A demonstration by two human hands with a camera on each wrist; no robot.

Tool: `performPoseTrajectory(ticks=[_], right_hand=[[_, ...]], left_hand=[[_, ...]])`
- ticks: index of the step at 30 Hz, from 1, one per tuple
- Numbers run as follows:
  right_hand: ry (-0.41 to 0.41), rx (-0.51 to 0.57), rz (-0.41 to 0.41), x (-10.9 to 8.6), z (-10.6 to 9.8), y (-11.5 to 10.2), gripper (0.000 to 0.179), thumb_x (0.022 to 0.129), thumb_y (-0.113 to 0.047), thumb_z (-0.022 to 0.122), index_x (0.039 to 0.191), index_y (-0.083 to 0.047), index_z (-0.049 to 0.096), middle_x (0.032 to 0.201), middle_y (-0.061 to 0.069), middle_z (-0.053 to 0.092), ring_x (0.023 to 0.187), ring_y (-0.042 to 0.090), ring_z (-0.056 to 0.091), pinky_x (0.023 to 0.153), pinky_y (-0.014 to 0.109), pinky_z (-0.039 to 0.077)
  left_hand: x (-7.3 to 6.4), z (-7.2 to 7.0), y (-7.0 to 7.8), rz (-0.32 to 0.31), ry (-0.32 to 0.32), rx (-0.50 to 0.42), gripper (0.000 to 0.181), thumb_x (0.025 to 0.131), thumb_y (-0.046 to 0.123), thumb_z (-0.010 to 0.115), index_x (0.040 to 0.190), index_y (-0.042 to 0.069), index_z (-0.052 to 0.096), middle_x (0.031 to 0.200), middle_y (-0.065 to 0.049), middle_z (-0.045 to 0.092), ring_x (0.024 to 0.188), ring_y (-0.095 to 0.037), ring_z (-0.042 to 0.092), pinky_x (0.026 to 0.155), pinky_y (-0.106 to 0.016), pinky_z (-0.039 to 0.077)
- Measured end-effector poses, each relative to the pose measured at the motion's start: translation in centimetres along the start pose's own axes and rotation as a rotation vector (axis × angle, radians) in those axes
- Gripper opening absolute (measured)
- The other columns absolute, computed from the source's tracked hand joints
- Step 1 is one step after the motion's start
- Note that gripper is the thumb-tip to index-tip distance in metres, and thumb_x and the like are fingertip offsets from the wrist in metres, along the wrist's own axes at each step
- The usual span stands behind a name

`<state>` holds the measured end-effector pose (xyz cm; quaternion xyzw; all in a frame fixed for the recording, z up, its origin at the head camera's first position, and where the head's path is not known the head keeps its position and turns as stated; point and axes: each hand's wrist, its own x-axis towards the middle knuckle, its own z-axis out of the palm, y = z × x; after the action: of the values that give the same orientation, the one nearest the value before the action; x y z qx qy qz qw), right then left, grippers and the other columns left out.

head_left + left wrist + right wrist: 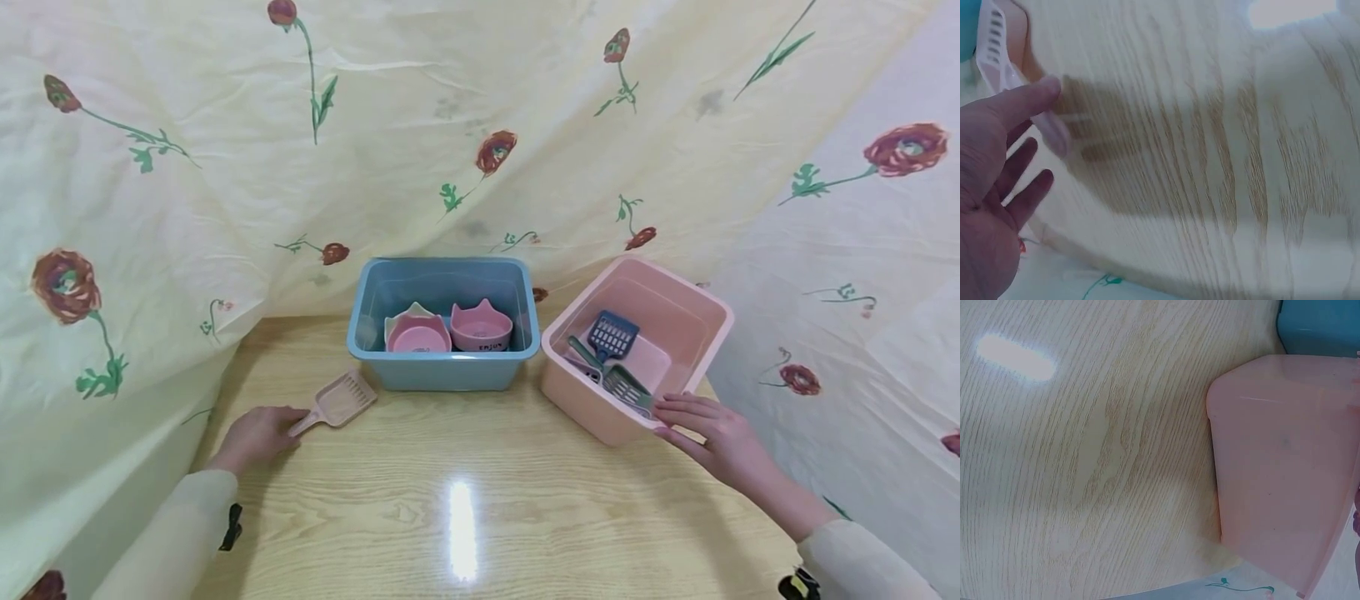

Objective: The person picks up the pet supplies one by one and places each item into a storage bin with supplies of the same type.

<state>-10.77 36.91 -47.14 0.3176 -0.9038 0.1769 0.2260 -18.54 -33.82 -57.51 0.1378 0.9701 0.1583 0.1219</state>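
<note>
My left hand (258, 435) pinches the handle of a pale pink litter scoop (347, 398) between thumb and forefinger, the other fingers held loosely away in the left wrist view. The scoop's slotted head points toward a blue bin (444, 382). On the right, my right hand (716, 433) grips the near corner rim of a pink bin (581, 396), thumb outside and fingers over the edge. Inside that bin lie a dark blue slotted scoop (613, 335), a grey-green slotted scoop (626, 385) and other pieces partly hidden by the wall. The right wrist view shows mainly the pink bin's side (1285, 462).
The blue bin holds pink cat-eared bowls (482, 325), with a cream-coloured one (411, 312) partly hidden behind. Both bins stand on a wood-grain table (360, 500), which carries a bright light reflection. A flowered cloth (405, 125) hangs behind and along the sides.
</note>
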Motion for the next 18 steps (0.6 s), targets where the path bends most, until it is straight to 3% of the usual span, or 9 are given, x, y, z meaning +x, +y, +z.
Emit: performPoseTrajectory(ticks=[5,9,13,18], right_hand=[[0.004,0.002,0.0,0.1,0.1,0.1,0.067,0.108,-0.061,0.05,0.103,-0.004,0.084,0.106,0.014,0.081,0.098,0.041,0.073,0.118,0.007,0.028],[0.006,-0.008,-0.001,0.1,0.0,0.2,0.066,0.108,-0.061,0.05,0.102,-0.005,0.084,0.107,0.013,0.081,0.099,0.039,0.073,0.118,0.007,0.029],[-0.003,-0.008,0.003,0.2,-0.1,0.1,0.066,0.107,-0.063,0.049,0.103,-0.007,0.085,0.108,0.012,0.081,0.1,0.037,0.074,0.117,0.006,0.029],[-0.024,-0.005,0.006,0.2,0.0,0.1,0.065,0.107,-0.062,0.049,0.106,-0.008,0.085,0.109,0.012,0.081,0.102,0.037,0.074,0.118,0.007,0.028]], left_hand=[[0.0,0.2,-0.4,0.138,0.06,0.078,0.035,0.088,0.009,0.083,0.122,0.007,0.08,0.111,-0.016,0.08,0.099,-0.041,0.076,0.085,-0.06,0.061],[0.3,-0.2,-0.3,0.186,0.104,0.092,0.029,0.089,0.007,0.083,0.118,0.008,0.082,0.108,-0.013,0.081,0.097,-0.039,0.077,0.085,-0.058,0.062],[0.9,-0.5,-0.2,0.2,0.104,0.101,0.028,0.088,0.008,0.086,0.116,0.006,0.082,0.105,-0.013,0.082,0.094,-0.037,0.078,0.084,-0.056,0.063],[1.4,-0.6,0.1,0.165,0.023,0.104,0.033,0.086,0.008,0.088,0.118,0.005,0.081,0.107,-0.013,0.081,0.097,-0.038,0.077,0.085,-0.056,0.062]])
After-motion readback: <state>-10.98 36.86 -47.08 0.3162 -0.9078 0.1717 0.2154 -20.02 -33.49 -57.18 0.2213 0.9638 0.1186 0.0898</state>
